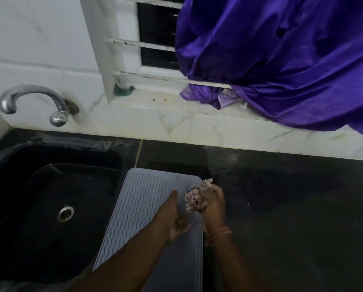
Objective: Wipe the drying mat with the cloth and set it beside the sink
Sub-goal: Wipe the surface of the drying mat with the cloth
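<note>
A grey drying mat (138, 199) with wavy ridges lies on the black counter (292, 207), its left edge along the rim of the black sink (56, 199). My right hand (213, 204) grips a crumpled patterned cloth (194, 198) at the mat's right edge near its far corner. Over the middle of the mat is my left hand (176, 218), one finger stretched forward onto the ridges and the other fingers curled, holding nothing.
A chrome tap (33, 98) juts from the white tiled wall above the sink. A purple fabric (281, 60) hangs over the window sill at the right. A green scrap (123, 90) sits on the sill. The counter looks wet behind the mat.
</note>
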Action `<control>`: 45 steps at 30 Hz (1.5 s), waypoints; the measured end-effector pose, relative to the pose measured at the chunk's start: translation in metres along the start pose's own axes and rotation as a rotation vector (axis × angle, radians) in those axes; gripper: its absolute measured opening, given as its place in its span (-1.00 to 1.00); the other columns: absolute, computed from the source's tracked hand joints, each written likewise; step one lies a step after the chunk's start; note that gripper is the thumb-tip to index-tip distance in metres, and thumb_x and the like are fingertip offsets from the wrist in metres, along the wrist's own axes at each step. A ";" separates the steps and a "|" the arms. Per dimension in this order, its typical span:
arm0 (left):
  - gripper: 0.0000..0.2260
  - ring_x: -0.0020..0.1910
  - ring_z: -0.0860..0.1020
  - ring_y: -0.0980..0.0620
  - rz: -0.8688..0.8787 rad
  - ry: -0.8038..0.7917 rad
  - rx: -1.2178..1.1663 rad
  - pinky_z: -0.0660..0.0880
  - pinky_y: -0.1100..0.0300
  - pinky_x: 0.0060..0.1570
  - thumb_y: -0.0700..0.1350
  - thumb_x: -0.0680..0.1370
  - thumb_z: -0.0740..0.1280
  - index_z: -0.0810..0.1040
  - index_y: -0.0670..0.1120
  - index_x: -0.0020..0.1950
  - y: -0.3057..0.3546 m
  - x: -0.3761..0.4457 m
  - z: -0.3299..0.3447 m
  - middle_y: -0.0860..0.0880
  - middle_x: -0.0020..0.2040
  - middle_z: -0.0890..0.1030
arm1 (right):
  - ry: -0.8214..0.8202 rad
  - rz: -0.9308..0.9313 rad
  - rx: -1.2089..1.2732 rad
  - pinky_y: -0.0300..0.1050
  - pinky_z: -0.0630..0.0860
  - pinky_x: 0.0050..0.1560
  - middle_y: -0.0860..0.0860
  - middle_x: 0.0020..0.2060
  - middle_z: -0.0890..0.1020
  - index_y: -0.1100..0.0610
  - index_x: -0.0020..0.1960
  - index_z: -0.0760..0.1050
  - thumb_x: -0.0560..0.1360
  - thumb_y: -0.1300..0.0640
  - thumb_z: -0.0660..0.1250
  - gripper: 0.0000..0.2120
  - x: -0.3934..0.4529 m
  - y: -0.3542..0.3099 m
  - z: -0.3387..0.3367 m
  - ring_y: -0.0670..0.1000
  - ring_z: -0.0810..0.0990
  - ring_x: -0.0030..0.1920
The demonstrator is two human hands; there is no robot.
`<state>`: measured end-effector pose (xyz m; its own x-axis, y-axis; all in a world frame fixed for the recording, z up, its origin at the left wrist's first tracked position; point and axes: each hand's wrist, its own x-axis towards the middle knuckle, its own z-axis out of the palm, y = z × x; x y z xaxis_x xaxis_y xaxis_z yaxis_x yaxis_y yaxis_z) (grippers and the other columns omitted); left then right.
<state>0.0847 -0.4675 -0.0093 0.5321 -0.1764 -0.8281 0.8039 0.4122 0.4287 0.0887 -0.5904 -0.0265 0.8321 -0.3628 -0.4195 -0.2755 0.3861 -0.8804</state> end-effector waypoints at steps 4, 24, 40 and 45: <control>-0.58 0.17 0.65 -0.21 0.042 -0.118 -0.125 0.57 -0.08 0.24 0.04 0.64 0.38 0.60 -0.29 0.29 0.005 -0.007 -0.004 -0.26 0.12 0.71 | -0.157 0.148 0.205 0.23 0.57 0.24 0.32 0.11 0.67 0.35 0.16 0.62 0.54 0.02 0.43 -0.61 -0.021 0.023 0.000 0.33 0.65 0.15; -0.71 0.12 0.63 -0.01 0.342 0.277 0.378 0.56 0.07 0.16 0.03 0.72 0.20 0.63 -0.09 0.23 -0.047 -0.055 -0.085 -0.06 0.16 0.68 | -0.678 -0.136 -0.806 -0.39 0.53 0.15 -0.28 0.00 0.69 -0.17 0.16 0.56 0.52 0.24 0.50 -0.64 -0.035 0.059 0.000 -0.28 0.63 0.06; -0.25 0.61 0.10 -0.20 0.438 0.582 1.516 0.35 -0.11 0.49 -0.09 0.56 0.44 0.14 0.09 0.66 -0.112 -0.079 -0.196 -0.08 0.67 0.06 | -0.710 -0.545 -1.479 0.06 0.48 0.36 0.13 0.38 0.43 0.02 0.56 0.34 0.59 0.09 0.35 -0.45 -0.058 0.101 0.058 0.18 0.52 0.28; -0.44 0.53 0.28 -0.15 0.589 0.580 1.512 0.38 0.00 0.44 -0.18 0.61 0.36 0.33 0.01 0.59 -0.107 -0.075 -0.212 -0.10 0.58 0.27 | -0.851 -0.668 -1.489 0.03 0.49 0.35 0.05 0.29 0.48 0.01 0.49 0.42 0.56 0.10 0.37 -0.50 -0.142 0.124 0.013 0.07 0.53 0.25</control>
<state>-0.0975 -0.3085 -0.0701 0.9395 0.1382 -0.3135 0.2496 -0.9029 0.3498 -0.0571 -0.4798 -0.0729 0.8271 0.5375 -0.1642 0.4114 -0.7781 -0.4746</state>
